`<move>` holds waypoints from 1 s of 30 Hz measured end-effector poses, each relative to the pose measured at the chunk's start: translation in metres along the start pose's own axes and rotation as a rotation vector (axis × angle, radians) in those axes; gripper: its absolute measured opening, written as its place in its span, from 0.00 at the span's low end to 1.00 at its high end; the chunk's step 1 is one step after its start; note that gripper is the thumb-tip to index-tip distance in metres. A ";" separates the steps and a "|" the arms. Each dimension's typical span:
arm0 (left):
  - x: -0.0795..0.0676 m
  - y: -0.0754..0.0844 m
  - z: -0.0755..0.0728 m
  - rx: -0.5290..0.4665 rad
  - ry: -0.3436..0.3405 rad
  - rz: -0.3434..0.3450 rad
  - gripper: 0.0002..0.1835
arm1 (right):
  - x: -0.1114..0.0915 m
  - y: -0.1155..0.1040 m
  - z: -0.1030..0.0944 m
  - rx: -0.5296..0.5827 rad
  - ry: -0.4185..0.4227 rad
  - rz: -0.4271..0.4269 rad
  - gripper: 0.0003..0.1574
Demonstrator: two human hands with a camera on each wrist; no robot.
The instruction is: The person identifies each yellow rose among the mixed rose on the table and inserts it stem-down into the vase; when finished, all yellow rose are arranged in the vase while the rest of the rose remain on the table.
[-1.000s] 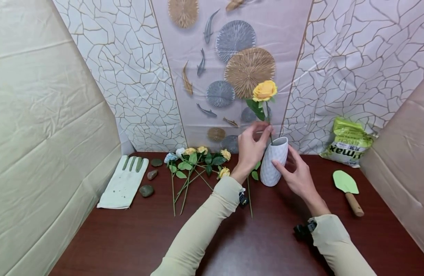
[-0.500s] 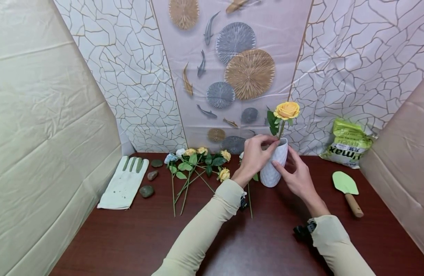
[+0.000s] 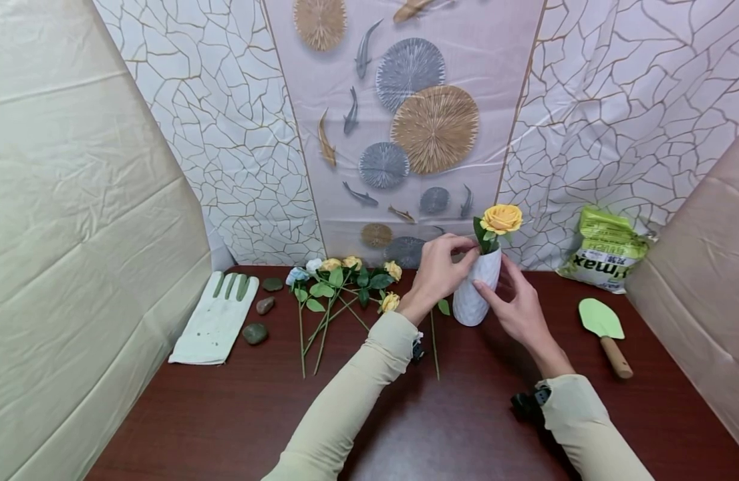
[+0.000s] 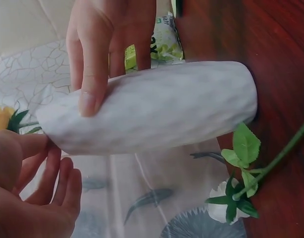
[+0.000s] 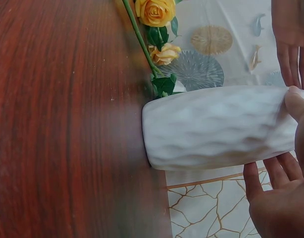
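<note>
A white vase (image 3: 476,294) with a dimpled surface stands upright on the table. My right hand (image 3: 518,304) holds its upper part, thumb on the near side and fingers around the right side. One yellow rose (image 3: 502,219) has its stem inside the vase, with the bloom and green leaves just above the rim. My left hand (image 3: 441,267) is at the left of the rim, thumb and fingers bent close together beside the leaves. In the left wrist view those fingertips (image 4: 52,148) meet the vase's edge; whether they pinch anything is hidden.
Left of the vase lie several yellow roses (image 3: 390,302), a blue flower (image 3: 297,274) and white ones. A white glove (image 3: 216,321) and several stones (image 3: 255,333) are farther left. On the right are a green bag (image 3: 607,254) and a trowel (image 3: 607,334).
The yellow rose has moved right and then down, its stem sinking into the vase. My left hand came down with it to the rim. My right hand and the vase have stayed put.
</note>
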State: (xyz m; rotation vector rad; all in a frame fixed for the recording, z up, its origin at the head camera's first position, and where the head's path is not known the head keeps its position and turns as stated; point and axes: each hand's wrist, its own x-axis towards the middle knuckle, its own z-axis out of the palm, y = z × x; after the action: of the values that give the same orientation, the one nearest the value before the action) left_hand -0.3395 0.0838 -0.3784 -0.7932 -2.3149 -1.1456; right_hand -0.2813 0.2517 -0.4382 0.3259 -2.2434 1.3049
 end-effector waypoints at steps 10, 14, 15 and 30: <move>-0.023 -0.033 -0.023 -0.113 -0.012 -0.012 0.10 | 0.002 0.019 0.005 0.007 0.004 0.007 0.47; -0.037 -0.058 -0.039 -0.085 -0.002 -0.047 0.10 | 0.003 0.031 0.007 0.013 0.005 0.018 0.47; -0.040 -0.065 -0.044 -0.071 -0.001 -0.057 0.09 | 0.003 0.032 0.007 0.019 0.003 0.017 0.47; -0.084 -0.149 -0.094 0.327 -0.283 -0.109 0.08 | 0.004 0.036 0.006 0.017 0.016 0.007 0.47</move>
State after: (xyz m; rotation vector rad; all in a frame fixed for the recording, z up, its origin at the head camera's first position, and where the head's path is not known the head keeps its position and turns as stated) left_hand -0.3640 -0.0911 -0.4606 -0.7508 -2.7148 -0.7006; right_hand -0.3025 0.2653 -0.4652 0.3128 -2.2229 1.3261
